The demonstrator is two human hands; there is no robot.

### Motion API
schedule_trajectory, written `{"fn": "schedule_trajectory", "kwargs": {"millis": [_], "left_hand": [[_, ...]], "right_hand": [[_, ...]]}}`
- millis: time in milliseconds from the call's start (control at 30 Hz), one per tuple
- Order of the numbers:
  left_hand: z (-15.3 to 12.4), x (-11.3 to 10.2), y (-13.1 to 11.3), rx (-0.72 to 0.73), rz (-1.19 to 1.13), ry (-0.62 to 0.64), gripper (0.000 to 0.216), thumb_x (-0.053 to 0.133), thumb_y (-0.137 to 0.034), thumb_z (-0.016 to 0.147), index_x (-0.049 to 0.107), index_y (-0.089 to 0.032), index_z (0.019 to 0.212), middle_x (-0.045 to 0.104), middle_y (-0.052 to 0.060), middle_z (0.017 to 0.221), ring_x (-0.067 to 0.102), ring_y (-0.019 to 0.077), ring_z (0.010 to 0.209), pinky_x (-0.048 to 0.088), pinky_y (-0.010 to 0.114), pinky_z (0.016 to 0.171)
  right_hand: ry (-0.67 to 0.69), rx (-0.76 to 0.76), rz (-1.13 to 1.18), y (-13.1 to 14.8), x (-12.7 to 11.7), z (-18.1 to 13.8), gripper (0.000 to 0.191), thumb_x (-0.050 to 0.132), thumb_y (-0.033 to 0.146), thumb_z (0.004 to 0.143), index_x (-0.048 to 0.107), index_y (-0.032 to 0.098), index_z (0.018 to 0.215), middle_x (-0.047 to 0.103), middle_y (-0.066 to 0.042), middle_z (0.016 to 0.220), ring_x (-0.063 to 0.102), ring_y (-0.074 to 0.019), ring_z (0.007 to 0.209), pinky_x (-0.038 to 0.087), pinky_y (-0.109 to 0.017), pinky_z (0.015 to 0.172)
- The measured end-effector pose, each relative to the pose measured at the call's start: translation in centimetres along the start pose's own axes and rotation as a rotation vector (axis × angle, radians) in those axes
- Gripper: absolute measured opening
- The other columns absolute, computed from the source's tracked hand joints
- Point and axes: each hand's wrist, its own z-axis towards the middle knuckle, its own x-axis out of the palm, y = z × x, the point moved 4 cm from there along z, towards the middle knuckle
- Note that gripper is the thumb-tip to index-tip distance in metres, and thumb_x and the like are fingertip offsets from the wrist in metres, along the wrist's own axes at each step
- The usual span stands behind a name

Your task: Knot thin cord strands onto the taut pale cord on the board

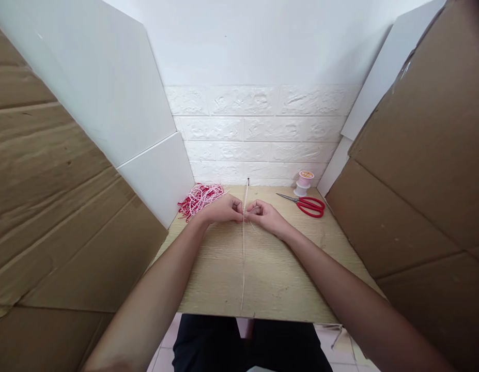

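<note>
A pale cord (244, 268) runs down the middle of the wooden board from a small dark peg (248, 179) at the back almost to the front edge. Its upper stretch looks thicker and braided. My left hand (228, 208) has its fingers closed in a pinch at the cord's left side. From the right, my right hand (267, 217) pinches close to the same spot, its fingertips nearly meeting the left ones. Fine pale thread ends poke out below the right fingers. What exactly lies between the left fingertips is too small to tell.
Beyond my left hand lies a tangled heap of red and pink-white braided cords (200, 200). Red-handled scissors (309, 205) rest at the back right, points leftward, before a pink thread spool (306, 178) on a white one. Cardboard panels (410, 206) flank the board (286, 284).
</note>
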Motion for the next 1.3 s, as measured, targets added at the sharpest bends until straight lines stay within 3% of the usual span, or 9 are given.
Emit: {"fn": "schedule_trajectory", "kwargs": {"millis": [233, 400, 633, 833, 1100, 1200, 1300], "left_hand": [[-0.1, 0.1, -0.1, 0.026, -0.07, 0.042, 0.016, 0.068, -0.025, 0.065, 0.066, -0.013, 0.075, 0.065, -0.001, 0.071, 0.056, 0.0092, 0.063, 0.036, 0.019, 0.056], [-0.1, 0.2, -0.4, 0.028, -0.194, 0.084, 0.018, 0.068, -0.025, 0.067, 0.066, -0.012, 0.08, 0.069, 0.004, 0.077, 0.064, 0.0123, 0.072, 0.045, 0.019, 0.065], [-0.2, 0.4, -0.4, -0.017, -0.158, 0.063, 0.025, 0.073, -0.031, 0.069, 0.063, -0.013, 0.083, 0.067, 0.004, 0.071, 0.061, 0.0111, 0.062, 0.043, 0.018, 0.054], [0.1, 0.7, 0.2, -0.042, -0.196, 0.067, 0.03, 0.074, -0.035, 0.07, 0.062, -0.014, 0.087, 0.066, 0.004, 0.073, 0.063, 0.0122, 0.064, 0.045, 0.018, 0.051], [0.3, 1.0, -0.1, -0.062, -0.187, 0.053, 0.022, 0.07, -0.029, 0.071, 0.062, -0.014, 0.085, 0.063, 0.002, 0.068, 0.061, 0.0108, 0.059, 0.045, 0.018, 0.049], [0.3, 1.0, -0.2, -0.075, -0.186, 0.05, 0.024, 0.07, -0.031, 0.071, 0.061, -0.013, 0.085, 0.063, 0.002, 0.067, 0.06, 0.0106, 0.058, 0.045, 0.018, 0.049], [0.3, 1.0, 0.0, -0.078, -0.184, 0.056, 0.025, 0.07, -0.032, 0.072, 0.06, -0.013, 0.085, 0.063, 0.002, 0.067, 0.06, 0.0105, 0.057, 0.044, 0.018, 0.048]], "right_hand": [[-0.026, -0.04, -0.068, -0.4, 0.1, 0.0, 0.033, 0.071, 0.027, 0.07, 0.055, 0.018, 0.096, 0.064, 0.002, 0.071, 0.056, -0.012, 0.062, 0.039, -0.023, 0.061], [-0.022, -0.051, -0.112, -0.1, 0.2, 0.0, 0.034, 0.072, 0.033, 0.071, 0.055, 0.018, 0.096, 0.064, 0.001, 0.073, 0.058, -0.0132, 0.066, 0.042, -0.024, 0.063], [-0.062, -0.06, -0.193, 0.1, 0.2, -0.2, 0.033, 0.072, 0.036, 0.072, 0.056, 0.017, 0.095, 0.061, 0.002, 0.071, 0.055, -0.0123, 0.064, 0.04, -0.022, 0.06], [-0.032, -0.046, -0.136, 0.1, -0.1, 0.0, 0.029, 0.068, 0.025, 0.072, 0.055, 0.017, 0.097, 0.064, 0.002, 0.071, 0.06, -0.0133, 0.065, 0.04, -0.023, 0.06], [0.001, 0.043, 0.03, 0.2, -0.9, 0.2, 0.029, 0.057, 0.007, 0.068, 0.056, 0.017, 0.095, 0.073, -0.002, 0.079, 0.07, -0.016, 0.08, 0.049, -0.026, 0.074], [0.042, 0.081, 0.075, 0.5, -0.9, 0.0, 0.03, 0.059, 0.007, 0.067, 0.058, 0.017, 0.095, 0.075, -0.004, 0.082, 0.071, -0.0172, 0.081, 0.049, -0.025, 0.07], [0.073, 0.111, 0.121, 0.7, -1.1, -0.2, 0.032, 0.063, 0.009, 0.065, 0.06, 0.016, 0.096, 0.075, -0.005, 0.081, 0.068, -0.0158, 0.067, 0.047, -0.023, 0.06]]}}
